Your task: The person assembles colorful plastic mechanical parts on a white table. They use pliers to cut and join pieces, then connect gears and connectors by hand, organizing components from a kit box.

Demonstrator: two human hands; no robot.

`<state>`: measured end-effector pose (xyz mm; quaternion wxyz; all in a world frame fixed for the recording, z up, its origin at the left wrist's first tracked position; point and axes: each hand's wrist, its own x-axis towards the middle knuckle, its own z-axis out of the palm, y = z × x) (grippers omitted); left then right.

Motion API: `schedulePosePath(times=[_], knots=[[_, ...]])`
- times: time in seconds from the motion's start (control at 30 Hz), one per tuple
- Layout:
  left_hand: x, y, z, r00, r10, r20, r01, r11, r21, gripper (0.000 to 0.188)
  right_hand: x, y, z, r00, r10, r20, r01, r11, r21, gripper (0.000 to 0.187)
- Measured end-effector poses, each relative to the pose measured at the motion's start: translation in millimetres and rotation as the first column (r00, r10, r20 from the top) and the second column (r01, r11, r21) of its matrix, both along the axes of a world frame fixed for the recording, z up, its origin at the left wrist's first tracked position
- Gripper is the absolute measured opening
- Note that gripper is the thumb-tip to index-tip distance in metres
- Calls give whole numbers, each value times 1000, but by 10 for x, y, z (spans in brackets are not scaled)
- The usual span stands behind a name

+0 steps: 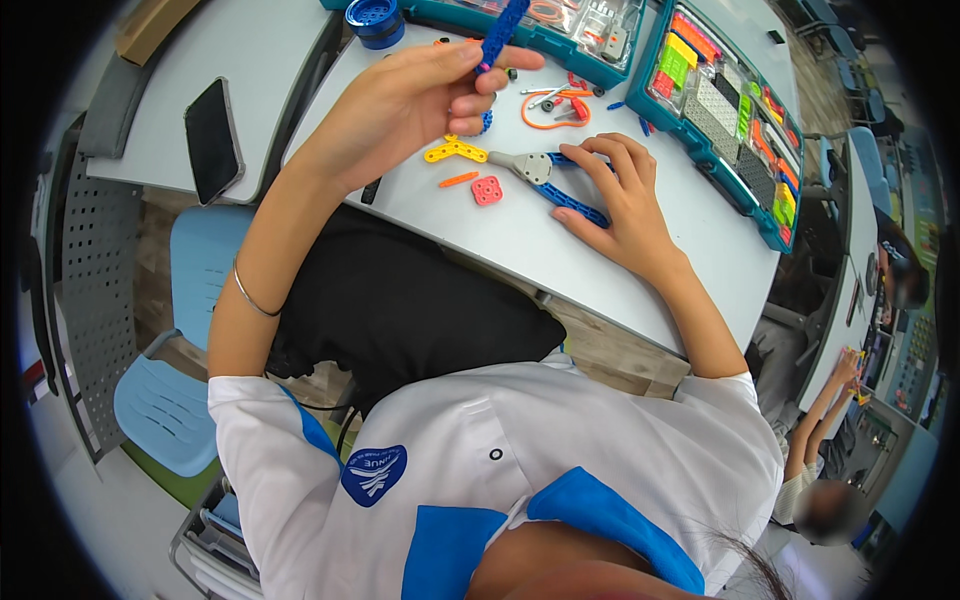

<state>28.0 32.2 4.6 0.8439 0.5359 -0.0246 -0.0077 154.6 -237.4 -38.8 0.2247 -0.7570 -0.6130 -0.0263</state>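
Raised above the white table (420, 215), my left hand (405, 105) pinches a dark blue beam-like building piece (503, 36) between thumb and fingers. My right hand (632, 205) rests on the table, its thumb and fingers on the two blue arms of a plier-shaped tool (530, 168) with a grey head. The tip of that head points at a yellow three-armed piece (456, 150). Just nearer lie a short orange piece (459, 180) and a coral square piece with holes (487, 191). Another blue part (487, 122) is partly hidden behind my left fingers.
Teal cases (690, 125) of sorted colourful parts stand along the far and right sides. Near them lie an orange cord loop (555, 122) and small rods. A blue round container (375, 22) stands at the far left. A phone (213, 140) lies on the adjoining table.
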Motion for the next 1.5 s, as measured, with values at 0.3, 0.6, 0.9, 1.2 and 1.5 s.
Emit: schedulePosePath(times=[0.3, 0.6, 0.9, 1.2, 1.5], knots=[[-4, -277, -105, 992, 72, -102, -43, 964, 263, 41, 40, -14, 190, 958, -59, -282, 114, 977, 181, 54], [-48, -285, -104, 989, 130, -71, -95, 925, 368, 35, 44, -7, 298, 976, -41, -216, 99, 959, 265, 56], [-65, -323, -90, 986, 129, -107, -85, 935, 345, 35, 71, -3, 311, 994, 8, -113, 24, 958, 285, 61], [-89, -312, -100, 991, 102, -91, -61, 926, 373, 36, 96, -20, 279, 999, 34, -39, -20, 951, 309, 64], [-106, -320, -92, 992, 114, -60, -85, 925, 370, 34, 111, -37, 311, 1000, 21, -6, -19, 965, 263, 63]])
